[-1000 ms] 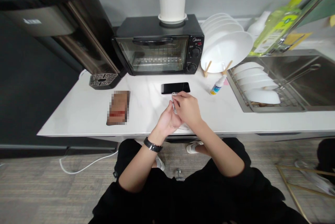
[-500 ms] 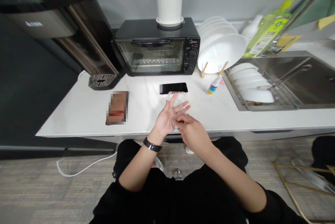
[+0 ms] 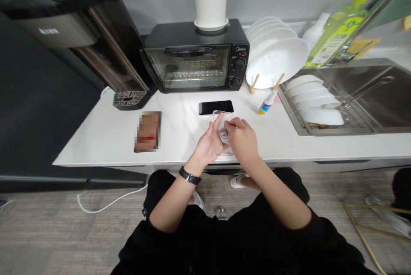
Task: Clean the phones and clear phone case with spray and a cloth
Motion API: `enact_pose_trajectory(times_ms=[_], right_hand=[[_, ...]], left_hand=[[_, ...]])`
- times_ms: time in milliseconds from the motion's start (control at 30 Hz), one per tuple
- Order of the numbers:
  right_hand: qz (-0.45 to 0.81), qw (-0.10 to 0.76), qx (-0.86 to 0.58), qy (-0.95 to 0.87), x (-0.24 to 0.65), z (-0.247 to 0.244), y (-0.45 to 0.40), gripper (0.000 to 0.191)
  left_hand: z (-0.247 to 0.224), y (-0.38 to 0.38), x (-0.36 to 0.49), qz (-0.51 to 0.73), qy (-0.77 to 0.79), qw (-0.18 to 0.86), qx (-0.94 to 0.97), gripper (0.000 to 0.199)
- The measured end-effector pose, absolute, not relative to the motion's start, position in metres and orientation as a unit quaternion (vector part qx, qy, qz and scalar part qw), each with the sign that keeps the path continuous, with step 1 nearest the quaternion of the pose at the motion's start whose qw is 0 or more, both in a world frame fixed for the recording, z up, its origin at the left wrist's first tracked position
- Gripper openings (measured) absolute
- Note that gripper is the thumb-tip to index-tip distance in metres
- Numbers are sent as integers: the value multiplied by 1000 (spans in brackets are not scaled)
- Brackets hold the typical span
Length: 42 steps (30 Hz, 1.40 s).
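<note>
A clear phone case (image 3: 227, 115) stands over the counter's front part, gripped by my left hand (image 3: 207, 144), palm up with the fingers behind it. My right hand (image 3: 243, 141) is closed in a pinch on a small pale cloth (image 3: 224, 137), pressed against the inside of the case. Fingers and cloth hide much of the case. Just beyond it, a phone (image 3: 215, 107) with a dark screen lies flat. A small spray bottle (image 3: 267, 103) with a blue and yellow label stands to the right of the phone.
A blurred-out brown flat item (image 3: 147, 131) lies to the left. Behind are a toaster oven (image 3: 192, 67), a drinks dispenser (image 3: 128, 99) and plates in a wooden rack (image 3: 276, 65). Bowls (image 3: 321, 116) sit on a wire rack by the sink (image 3: 382, 112).
My right hand has moved up along the case, and the pale cloth now shows beneath its fingers. My left hand still holds the case. The whole view has shifted slightly.
</note>
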State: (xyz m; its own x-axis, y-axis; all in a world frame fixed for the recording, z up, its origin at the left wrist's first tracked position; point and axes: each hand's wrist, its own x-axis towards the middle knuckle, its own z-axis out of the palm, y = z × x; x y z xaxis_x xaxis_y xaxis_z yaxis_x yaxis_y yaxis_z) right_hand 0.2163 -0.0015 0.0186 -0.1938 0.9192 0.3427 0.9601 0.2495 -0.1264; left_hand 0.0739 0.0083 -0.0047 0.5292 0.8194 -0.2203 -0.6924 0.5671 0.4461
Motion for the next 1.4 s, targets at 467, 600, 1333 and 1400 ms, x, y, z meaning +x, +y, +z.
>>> enact_pose_trajectory(times_ms=[467, 600, 1333, 1400], right_hand=[[36, 329, -572, -750, 187, 16, 31, 29], [82, 334, -551, -760, 191, 16, 17, 26], [-57, 231, -569, -787, 224, 8, -27, 21], [-61, 237, -583, -775, 222, 10, -12, 22]], left_hand=[[-10, 12, 81, 445, 228, 865, 51, 51], [-10, 13, 78, 437, 237, 867, 39, 51], [3, 6, 74, 427, 225, 861, 161, 53], [4, 7, 75, 430, 227, 860, 157, 52]])
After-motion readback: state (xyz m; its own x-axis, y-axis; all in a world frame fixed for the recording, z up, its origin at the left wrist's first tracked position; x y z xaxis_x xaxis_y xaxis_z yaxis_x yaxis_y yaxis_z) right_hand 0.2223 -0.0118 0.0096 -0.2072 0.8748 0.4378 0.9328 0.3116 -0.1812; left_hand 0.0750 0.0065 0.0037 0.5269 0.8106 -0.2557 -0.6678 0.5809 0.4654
